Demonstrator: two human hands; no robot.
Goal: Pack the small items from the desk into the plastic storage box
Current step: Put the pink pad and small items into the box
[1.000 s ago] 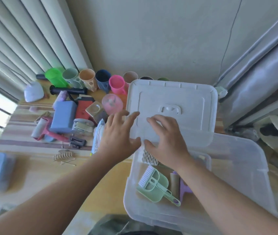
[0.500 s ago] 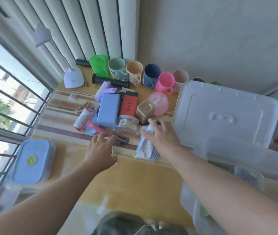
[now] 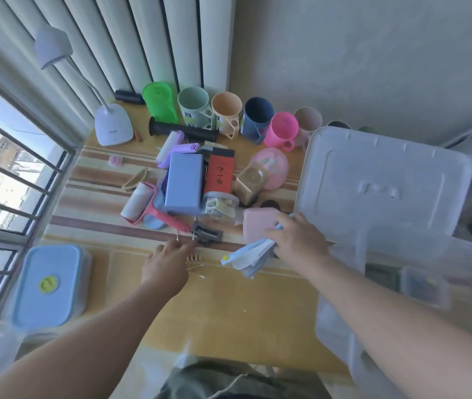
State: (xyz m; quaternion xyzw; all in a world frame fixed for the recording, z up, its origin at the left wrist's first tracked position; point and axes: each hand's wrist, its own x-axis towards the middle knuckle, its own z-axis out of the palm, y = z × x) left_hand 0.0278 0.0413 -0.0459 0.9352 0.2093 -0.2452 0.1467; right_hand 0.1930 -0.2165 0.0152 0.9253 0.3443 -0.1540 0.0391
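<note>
**A:** so what's each hand doing?

**B:** right hand (image 3: 298,243) has its fingers curled around a floppy pale blue packet (image 3: 250,256), gripped just beside a pink pouch (image 3: 257,228). Left hand (image 3: 168,260) is down on the desk (image 3: 229,306), fingers curled by some thin sticks (image 3: 193,240) and a small gold comb (image 3: 193,257). Too blurry to tell if it's actually pinching anything.

**A:** and the box?

**B:** clear plastic storage box (image 3: 344,335) sits at the right edge, lid (image 3: 384,180) leaning over its far side.
</note>
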